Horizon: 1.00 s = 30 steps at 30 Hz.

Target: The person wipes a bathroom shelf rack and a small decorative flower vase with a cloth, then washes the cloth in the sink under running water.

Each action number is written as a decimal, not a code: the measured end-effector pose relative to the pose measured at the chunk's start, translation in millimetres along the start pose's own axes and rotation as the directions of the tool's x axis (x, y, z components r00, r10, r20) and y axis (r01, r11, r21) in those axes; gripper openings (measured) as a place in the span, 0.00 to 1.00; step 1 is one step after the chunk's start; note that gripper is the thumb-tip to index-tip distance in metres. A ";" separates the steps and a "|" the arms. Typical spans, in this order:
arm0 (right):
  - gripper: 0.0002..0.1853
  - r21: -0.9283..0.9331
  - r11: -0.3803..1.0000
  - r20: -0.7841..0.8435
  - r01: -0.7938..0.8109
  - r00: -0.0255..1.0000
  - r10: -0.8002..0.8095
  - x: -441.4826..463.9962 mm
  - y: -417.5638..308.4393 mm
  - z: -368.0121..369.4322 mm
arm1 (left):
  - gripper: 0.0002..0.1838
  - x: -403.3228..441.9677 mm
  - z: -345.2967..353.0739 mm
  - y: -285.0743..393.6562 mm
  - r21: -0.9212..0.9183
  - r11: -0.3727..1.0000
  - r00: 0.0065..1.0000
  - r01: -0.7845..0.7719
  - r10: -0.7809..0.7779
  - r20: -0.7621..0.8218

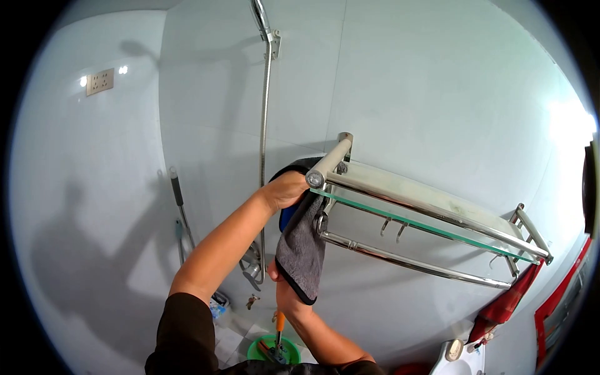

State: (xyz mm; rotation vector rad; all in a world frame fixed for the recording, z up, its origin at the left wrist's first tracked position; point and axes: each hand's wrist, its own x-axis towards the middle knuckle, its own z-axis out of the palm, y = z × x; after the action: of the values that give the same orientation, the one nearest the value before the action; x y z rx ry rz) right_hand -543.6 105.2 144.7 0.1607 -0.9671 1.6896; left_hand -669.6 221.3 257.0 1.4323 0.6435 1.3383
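A grey cloth (301, 253) with black edging and a blue patch hangs at the left end of a metal wall rack (431, 215). My left hand (290, 189) is closed on the upper part of the cloth, against the rack's end bracket, its fingertips hidden. Lower down, my right hand (275, 272) holds the cloth near its bottom edge; most of its fingers are behind the fabric. The rack has a glass shelf (406, 214), a lower towel bar (412, 261) and several small hooks.
A shower hose (265, 119) runs down the wall to a tap (252, 272) left of the cloth. Below stands a green basin (253, 350) with an orange-handled tool (280, 322). A red cloth (509, 303) hangs at the rack's right end, above a white sink (462, 361).
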 end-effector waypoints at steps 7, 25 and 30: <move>0.11 0.057 0.997 0.015 0.045 0.999 -0.045 -7.8 4.4 -17.8 | 0.10 -37.8 16.0 -13.9 -0.291 0.942 0.930 -0.170 0.055 -0.364; 0.13 -0.479 0.845 -0.243 -0.237 0.961 0.131 -60.3 -96.8 -94.5 | 0.21 -188.9 54.6 -52.1 -0.420 0.777 0.869 -0.469 0.321 -0.376; 0.15 -0.531 0.828 -0.272 -0.181 0.962 0.036 -69.7 -126.6 -86.8 | 0.20 -186.3 81.1 -57.3 -0.508 0.815 0.900 -0.279 0.038 -0.434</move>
State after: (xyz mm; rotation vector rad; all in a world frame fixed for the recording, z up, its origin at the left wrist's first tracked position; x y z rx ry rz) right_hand -378.2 115.5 114.0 -0.4961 -1.2450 1.4179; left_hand -623.2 48.8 144.4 0.7386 0.3355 1.8062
